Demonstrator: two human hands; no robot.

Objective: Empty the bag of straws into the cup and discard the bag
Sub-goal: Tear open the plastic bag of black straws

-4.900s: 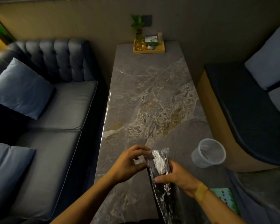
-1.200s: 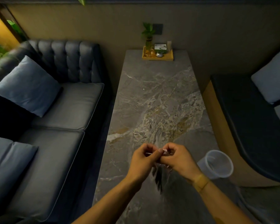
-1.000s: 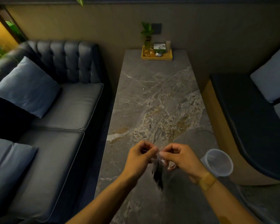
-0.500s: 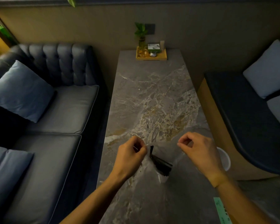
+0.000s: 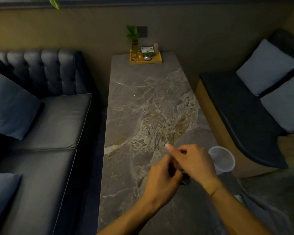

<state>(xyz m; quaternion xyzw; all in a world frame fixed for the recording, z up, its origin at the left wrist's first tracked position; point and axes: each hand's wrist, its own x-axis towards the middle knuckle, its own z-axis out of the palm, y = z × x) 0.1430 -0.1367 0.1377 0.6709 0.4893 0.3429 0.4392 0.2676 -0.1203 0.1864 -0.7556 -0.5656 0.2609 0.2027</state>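
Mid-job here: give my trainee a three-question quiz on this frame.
1. True or false: the cup already holds straws.
2. Which hand is nearer the cup? A) left hand B) right hand
3. Fill in: the cup stands near the table's ____ edge.

Key: 1 false, it looks empty. 2 B. 3 right.

Marble table [image 5: 143,102] between dark sofa [image 5: 54,116] and bench [image 5: 241,106].
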